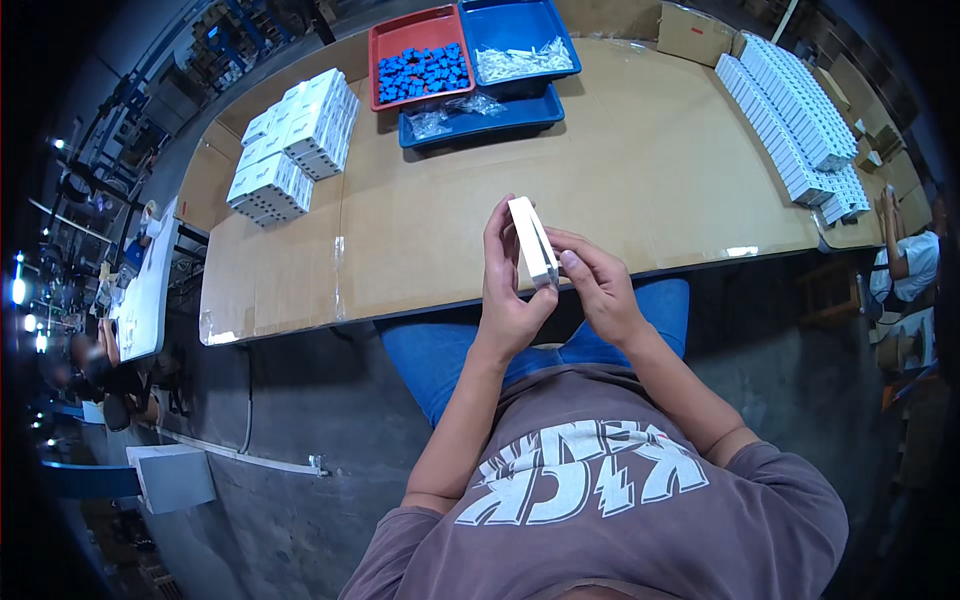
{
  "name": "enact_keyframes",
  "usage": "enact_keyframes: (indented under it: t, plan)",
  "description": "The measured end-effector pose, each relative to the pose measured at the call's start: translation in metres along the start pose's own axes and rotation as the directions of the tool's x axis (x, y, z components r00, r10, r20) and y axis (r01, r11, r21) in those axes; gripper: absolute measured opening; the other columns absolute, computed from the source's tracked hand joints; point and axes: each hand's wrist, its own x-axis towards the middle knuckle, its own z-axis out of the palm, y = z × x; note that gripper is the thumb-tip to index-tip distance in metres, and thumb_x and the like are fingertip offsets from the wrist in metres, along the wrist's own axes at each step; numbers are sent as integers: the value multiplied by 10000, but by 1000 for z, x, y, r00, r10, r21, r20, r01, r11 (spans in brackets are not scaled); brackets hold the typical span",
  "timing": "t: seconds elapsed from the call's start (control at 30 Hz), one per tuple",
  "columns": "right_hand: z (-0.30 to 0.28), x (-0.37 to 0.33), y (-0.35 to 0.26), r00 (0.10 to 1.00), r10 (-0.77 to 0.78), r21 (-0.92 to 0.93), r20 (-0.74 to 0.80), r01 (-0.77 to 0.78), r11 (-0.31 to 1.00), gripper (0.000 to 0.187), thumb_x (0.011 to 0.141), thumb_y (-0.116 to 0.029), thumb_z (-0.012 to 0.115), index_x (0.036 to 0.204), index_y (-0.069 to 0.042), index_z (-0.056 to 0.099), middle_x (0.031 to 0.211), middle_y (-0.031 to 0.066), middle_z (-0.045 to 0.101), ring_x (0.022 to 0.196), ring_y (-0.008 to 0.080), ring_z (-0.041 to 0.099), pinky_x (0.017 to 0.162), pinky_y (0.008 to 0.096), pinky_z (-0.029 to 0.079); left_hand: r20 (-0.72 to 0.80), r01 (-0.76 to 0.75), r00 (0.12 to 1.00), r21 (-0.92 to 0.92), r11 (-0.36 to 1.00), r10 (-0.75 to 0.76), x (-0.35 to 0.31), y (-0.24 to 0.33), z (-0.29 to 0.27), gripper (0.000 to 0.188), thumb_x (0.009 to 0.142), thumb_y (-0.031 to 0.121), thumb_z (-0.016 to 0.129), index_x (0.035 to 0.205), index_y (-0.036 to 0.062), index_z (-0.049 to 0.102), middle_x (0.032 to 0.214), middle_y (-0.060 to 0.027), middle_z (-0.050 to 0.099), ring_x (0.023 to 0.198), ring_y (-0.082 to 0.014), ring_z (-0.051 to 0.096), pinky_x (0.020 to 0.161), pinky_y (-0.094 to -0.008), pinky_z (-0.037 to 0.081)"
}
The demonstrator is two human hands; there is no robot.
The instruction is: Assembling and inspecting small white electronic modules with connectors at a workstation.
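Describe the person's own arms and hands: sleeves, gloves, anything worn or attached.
The left hand and right hand are bare, without gloves; no watch, band or cable shows on either wrist. Both forearms are uncovered, below the short grey-brown sleeves of a T-shirt with large white lettering.

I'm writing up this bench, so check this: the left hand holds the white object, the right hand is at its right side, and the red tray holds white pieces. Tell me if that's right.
Not quite: the head view shows the red tray holding blue pieces, not white ones. The left hand does hold the white object, with the right hand at its right side.
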Motion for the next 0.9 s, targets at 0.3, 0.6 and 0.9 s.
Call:
enact_keyframes:
  t: [0.3, 0.6, 0.9]
  plan:
    - [-14, 8, -6, 983, 181, 299, 11, -176, 938, 456, 1073, -248, 605, 1389, 77, 560, 1390, 172, 617, 1298, 245, 608, 1095, 390, 510, 86, -80, 994, 215, 973, 62, 5, -13, -1, 1076, 653, 30, 644, 1637, 90, 214, 1679, -185, 274, 1595, -367, 198, 1306, -484, 159]
    - [-15, 4, -15, 989, 146, 335, 33, -148, 930, 504, 983, -83, 710, 1423, 76, 522, 1430, 180, 579, 1330, 249, 579, 1115, 398, 502, 193, -164, 974, 263, 951, 114, 4, -20, -3, 1133, 745, 108, 722, 1683, 152, 88, 1737, -132, 157, 1546, -327, 305, 1240, -468, 310]
    - [-7, -10, 1, 999, 15, 258, -43, -4, 966, 613, 898, -58, 780, 1444, 41, 518, 1532, 168, 487, 1402, 246, 514, 1161, 423, 451, 38, 94, 995, -81, 992, -91, -10, 5, 15, 1078, 946, 742, 540, 1679, 82, 105, 1662, -171, 283, 1502, -314, 370, 1212, -440, 339]
